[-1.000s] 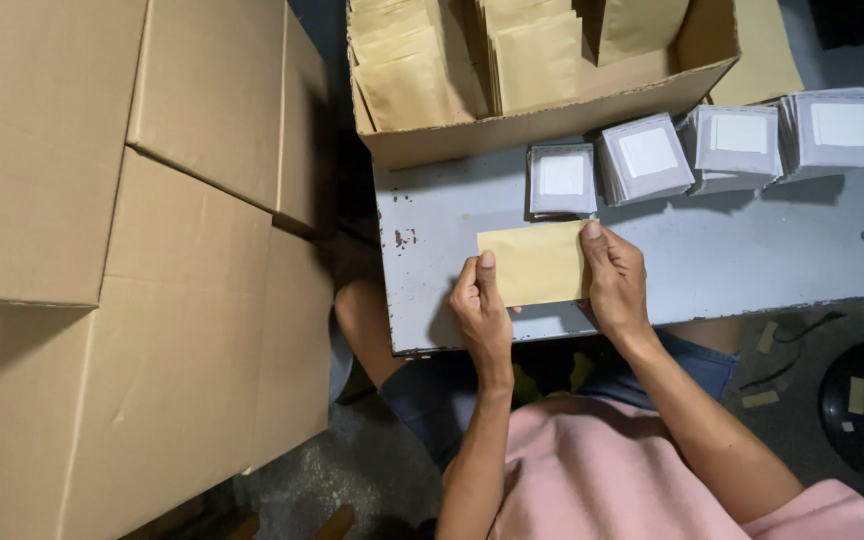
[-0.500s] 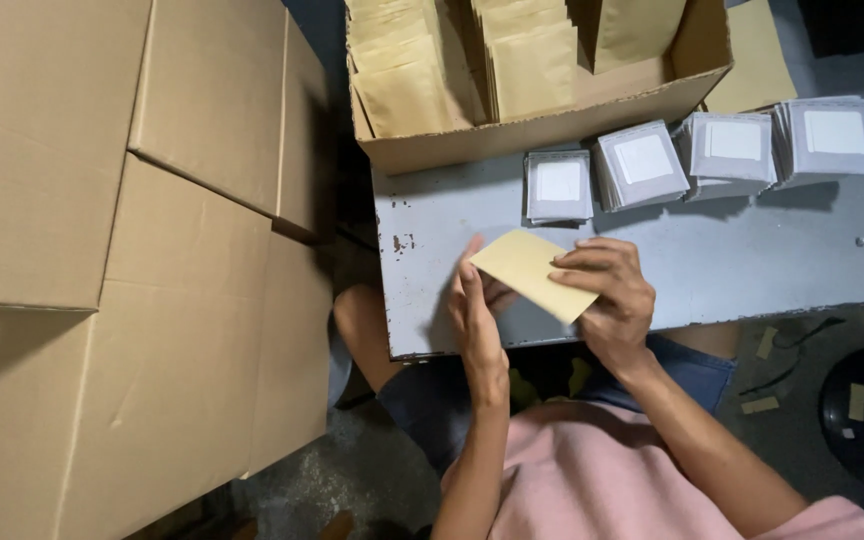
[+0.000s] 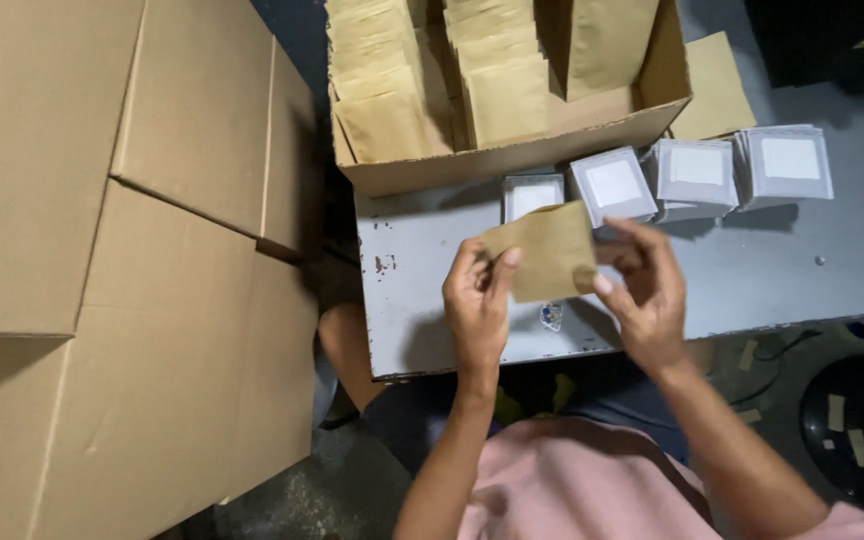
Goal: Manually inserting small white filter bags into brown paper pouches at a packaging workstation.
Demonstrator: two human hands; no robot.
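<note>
Brown paper envelope [image 3: 544,250], mid-frame above the desk [image 3: 752,280]: I am pinching it in my left hand [image 3: 477,300] and right hand [image 3: 647,295] grips, risking a crease if pressing unevenly.

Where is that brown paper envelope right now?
In the head view, the brown envelope is held up between the left hand and right hand, above the grey table, just in front of the stacks of white packets.
</note>
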